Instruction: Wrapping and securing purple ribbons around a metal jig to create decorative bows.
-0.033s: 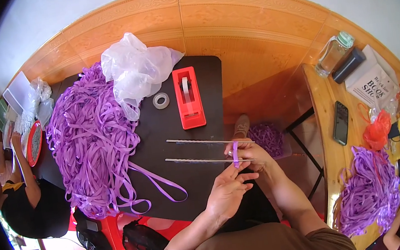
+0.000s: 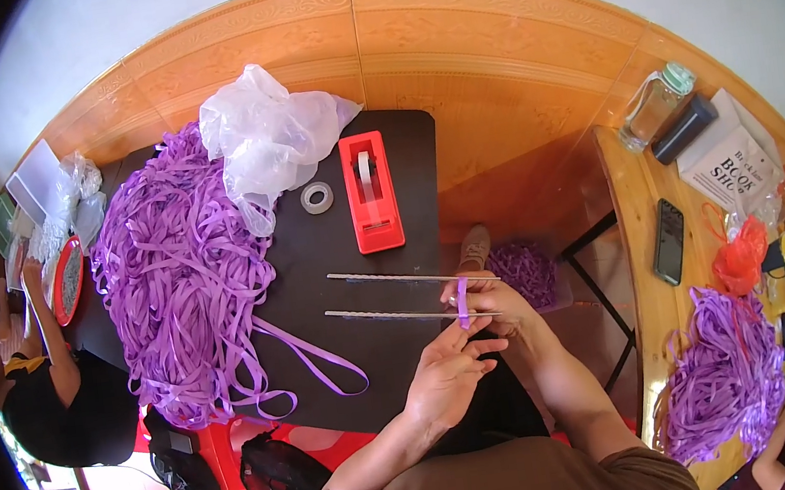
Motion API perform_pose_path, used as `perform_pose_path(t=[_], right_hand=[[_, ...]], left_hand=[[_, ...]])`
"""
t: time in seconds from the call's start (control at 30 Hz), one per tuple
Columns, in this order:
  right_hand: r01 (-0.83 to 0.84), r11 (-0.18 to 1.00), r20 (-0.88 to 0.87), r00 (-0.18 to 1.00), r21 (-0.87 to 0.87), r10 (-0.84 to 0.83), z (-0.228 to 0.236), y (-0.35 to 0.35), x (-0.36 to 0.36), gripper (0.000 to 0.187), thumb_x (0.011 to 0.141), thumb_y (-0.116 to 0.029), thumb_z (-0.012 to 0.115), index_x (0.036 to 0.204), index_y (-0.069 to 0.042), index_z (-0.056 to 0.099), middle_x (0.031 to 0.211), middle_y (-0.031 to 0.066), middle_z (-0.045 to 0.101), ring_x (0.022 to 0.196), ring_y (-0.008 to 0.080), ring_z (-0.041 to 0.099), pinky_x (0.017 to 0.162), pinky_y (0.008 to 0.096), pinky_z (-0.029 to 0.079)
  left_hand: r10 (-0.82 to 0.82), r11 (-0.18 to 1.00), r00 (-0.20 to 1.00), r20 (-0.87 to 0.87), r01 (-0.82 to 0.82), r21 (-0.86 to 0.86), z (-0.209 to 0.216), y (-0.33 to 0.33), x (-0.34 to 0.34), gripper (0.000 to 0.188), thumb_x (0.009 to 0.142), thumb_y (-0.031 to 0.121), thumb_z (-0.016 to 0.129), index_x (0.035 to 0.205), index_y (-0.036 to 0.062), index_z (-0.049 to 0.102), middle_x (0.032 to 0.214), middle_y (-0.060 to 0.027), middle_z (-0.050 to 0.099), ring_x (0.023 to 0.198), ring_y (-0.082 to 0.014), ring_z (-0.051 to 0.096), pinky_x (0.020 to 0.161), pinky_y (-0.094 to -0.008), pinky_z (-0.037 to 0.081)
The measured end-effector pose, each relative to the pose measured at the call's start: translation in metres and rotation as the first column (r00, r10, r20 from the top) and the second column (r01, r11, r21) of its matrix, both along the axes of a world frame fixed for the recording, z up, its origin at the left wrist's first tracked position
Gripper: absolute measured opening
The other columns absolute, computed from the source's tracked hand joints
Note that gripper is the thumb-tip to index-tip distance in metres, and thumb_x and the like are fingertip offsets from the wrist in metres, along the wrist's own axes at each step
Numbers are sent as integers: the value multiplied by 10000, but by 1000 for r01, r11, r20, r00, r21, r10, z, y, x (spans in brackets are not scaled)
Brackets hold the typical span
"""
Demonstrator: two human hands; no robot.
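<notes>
Two thin metal rods [image 2: 389, 297] lie side by side on the black table [image 2: 399, 145], pointing left. A short purple ribbon strip [image 2: 462, 301] is looped across both rods near their right ends. My right hand [image 2: 500, 308] grips the rods' right ends at the table's edge. My left hand [image 2: 448, 376] is just below, its fingertips pinching the strip's lower end. A big heap of purple ribbon [image 2: 180, 273] covers the table's left half, and one strand [image 2: 318, 359] trails toward me.
A red tape dispenser [image 2: 371, 193], a clear tape roll [image 2: 316, 197] and a crumpled plastic bag [image 2: 270, 142] sit at the table's back. A person in black [image 2: 45, 390] sits at left. A wooden side table [image 2: 640, 242] at right holds a phone [image 2: 670, 240], bottle and more ribbon [image 2: 721, 370].
</notes>
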State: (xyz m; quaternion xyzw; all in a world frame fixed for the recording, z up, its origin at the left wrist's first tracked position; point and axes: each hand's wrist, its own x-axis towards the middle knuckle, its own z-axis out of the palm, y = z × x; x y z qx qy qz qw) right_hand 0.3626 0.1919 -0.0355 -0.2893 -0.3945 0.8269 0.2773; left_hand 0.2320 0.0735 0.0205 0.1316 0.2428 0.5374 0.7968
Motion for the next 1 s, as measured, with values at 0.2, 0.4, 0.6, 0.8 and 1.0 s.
perform_pose_path(t=[0.2, 0.4, 0.6, 0.8, 1.0], right_hand=[[175, 983, 38, 984, -55, -173, 10, -8, -7, 241, 799, -18, 670, 1032, 3, 611, 821, 61, 626, 631, 110, 600, 544, 211, 489], [342, 928, 63, 940, -147, -336, 15, -13, -2, 447, 783, 63, 593, 1215, 11, 492, 918, 125, 630, 748, 197, 623, 648, 299, 517], [309, 942, -106, 940, -130, -323, 23, -21, 18, 577, 787, 71, 502, 1344, 1, 370, 977, 164, 628, 846, 227, 627, 753, 344, 509], [294, 956, 60, 954, -12, -293, 42, -18, 3, 667, 791, 45, 564, 1404, -50, 321, 975, 185, 626, 841, 228, 628, 707, 352, 536], [253, 967, 8, 967, -25, -253, 30, -15, 6, 681, 785, 38, 580, 1407, -60, 321, 961, 183, 629, 816, 239, 631, 711, 354, 540]], left_hand=[[-6, 1000, 1000, 16, 5, 10, -1, -1, 0, 582, 807, 26, 542, 1363, 6, 371, 1351, -107, 444, 1123, -265, 518, 857, -336, 406], [-11, 1000, 1000, 24, 11, 28, -3, 0, 0, 587, 809, 40, 551, 1365, 10, 367, 1351, -108, 443, 1123, -264, 517, 859, -339, 406], [-5, 1000, 1000, -10, 5, 13, 1, -1, 0, 588, 809, 47, 558, 1364, 14, 369, 1347, -107, 444, 1119, -266, 522, 862, -345, 409], [-1, 1000, 1000, 3, 1, 20, -1, 0, 0, 576, 815, 37, 551, 1362, 19, 371, 1341, -109, 446, 1113, -267, 527, 860, -344, 414], [2, 1000, 1000, 5, -2, 23, -1, -1, 1, 567, 820, 42, 550, 1357, 12, 373, 1338, -111, 447, 1120, -268, 525, 863, -345, 415]])
